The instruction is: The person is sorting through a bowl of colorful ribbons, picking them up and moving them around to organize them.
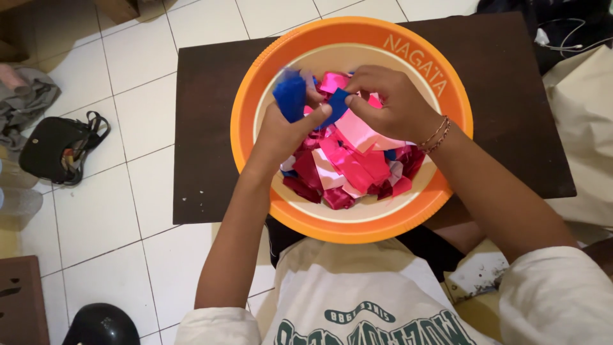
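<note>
Hands meet above an orange basin (255,96) full of pink and red cloth scraps (351,169) on a dark low table (204,128). Left hand (281,131) and right hand (389,102) both pinch a blue cloth strip (290,96) between the fingers, just over the pile.

Both forearms reach forward and converge. The left hand (284,128) and right hand (389,102) meet close together, fingers curled and pinching (thin bracelets circle the right wrist).
</note>
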